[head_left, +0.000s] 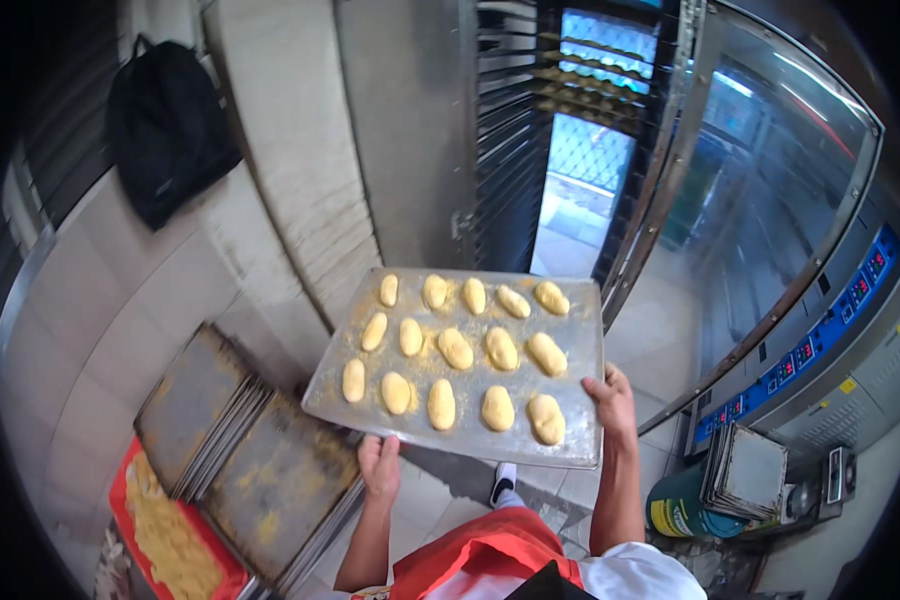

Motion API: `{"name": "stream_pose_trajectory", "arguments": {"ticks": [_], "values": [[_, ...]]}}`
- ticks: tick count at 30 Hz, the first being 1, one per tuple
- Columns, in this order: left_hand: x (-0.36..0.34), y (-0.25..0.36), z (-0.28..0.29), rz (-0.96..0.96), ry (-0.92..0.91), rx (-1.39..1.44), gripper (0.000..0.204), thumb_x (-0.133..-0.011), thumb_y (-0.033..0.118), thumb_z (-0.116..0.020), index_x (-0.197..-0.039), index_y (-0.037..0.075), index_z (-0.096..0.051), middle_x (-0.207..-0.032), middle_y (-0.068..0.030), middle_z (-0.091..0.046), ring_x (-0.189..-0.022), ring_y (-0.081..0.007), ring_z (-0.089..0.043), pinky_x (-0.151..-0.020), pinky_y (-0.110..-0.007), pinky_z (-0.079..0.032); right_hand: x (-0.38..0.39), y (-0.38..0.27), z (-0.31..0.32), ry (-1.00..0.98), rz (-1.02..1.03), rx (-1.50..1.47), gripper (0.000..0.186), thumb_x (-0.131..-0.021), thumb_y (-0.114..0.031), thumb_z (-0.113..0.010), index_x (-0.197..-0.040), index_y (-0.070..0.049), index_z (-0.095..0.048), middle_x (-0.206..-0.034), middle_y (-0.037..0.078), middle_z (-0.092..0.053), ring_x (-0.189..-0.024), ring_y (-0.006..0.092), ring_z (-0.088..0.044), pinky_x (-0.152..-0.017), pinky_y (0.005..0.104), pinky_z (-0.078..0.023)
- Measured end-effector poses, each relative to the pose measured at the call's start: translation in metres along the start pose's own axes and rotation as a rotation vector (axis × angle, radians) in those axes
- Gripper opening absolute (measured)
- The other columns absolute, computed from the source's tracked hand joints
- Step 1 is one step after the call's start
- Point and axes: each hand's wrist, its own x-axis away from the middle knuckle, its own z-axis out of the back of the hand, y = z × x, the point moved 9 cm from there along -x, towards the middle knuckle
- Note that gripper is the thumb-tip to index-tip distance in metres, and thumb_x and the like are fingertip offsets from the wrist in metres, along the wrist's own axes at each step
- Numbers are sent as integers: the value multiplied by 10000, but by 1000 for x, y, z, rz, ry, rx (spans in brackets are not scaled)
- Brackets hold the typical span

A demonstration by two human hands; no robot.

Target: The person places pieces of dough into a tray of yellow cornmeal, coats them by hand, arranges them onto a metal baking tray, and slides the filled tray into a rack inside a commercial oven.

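Note:
A metal baking tray (330, 393) is held out in front of me, carrying rows of oval, crumb-dusted dough pieces (455, 349). My left hand (379, 466) grips its near edge toward the left, thumb on top and fingers underneath. At the tray's right edge, my right hand (612, 402) is closed round the rim with the thumb above. Beyond the tray stands a tall metal cabinet with its glass door (745, 200) swung out to the right. Rack rails (510, 170) line the inside, and loaded trays (590, 95) sit on the upper levels.
Stacked baking trays (280, 475) are at lower left, beside a red tub (232, 568) of yellow crumbs. A black backpack (170, 130) hangs on the left wall. At right are blue control panels (805, 350), a green bucket (685, 500) and more stacked trays (750, 470).

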Motion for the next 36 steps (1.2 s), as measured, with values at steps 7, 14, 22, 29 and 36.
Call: {"name": "stream_pose_trajectory", "arguments": {"ticks": [7,14,22,29,36], "values": [[-207,59,-173,-253,-85,218,229,-989,194,-571,-1076,-17,-589,-1051,-57,-618,-976,-126,-560,-899,-303,-427,-131,-179,-3,-37,299,-285,297,-839,-31,-626,-1119,41,-559,-998,134,-681,-815,180,-681,-772,296,-559],[-343,186,-312,-540,-49,132,327,-1037,291,-501,-1071,-5,-635,-951,-35,-659,-826,-104,-620,-668,-275,-529,-224,-360,-28,-204,572,-248,343,-878,-102,-564,-1158,95,-546,-1066,200,-662,-886,259,-698,-801,362,-583],[-448,274,-391,-610,-139,46,380,-1030,345,-504,-1106,3,-650,-998,-79,-704,-902,-137,-647,-700,-282,-519,-312,-473,-60,-422,657,-455,260,-919,-19,-513,-1066,190,-465,-1119,303,-561,-998,364,-660,-896,414,-597],[-507,265,-418,-649,-207,-36,412,-1028,374,-492,-1131,14,-665,-1036,-108,-727,-919,-142,-644,-764,-287,-522,-339,-489,-70,-396,804,-395,145,-953,56,-396,-833,112,-452,-1025,323,-527,-996,435,-640,-946,560,-577],[-554,242,-457,-663,-304,-4,430,-986,406,-579,-1036,-7,-690,-946,-101,-728,-823,-129,-655,-702,-274,-534,-402,-499,-32,-289,788,-402,244,-1036,-21,-304,-896,108,-457,-968,301,-555,-1059,518,-598,-999,620,-513]]}}
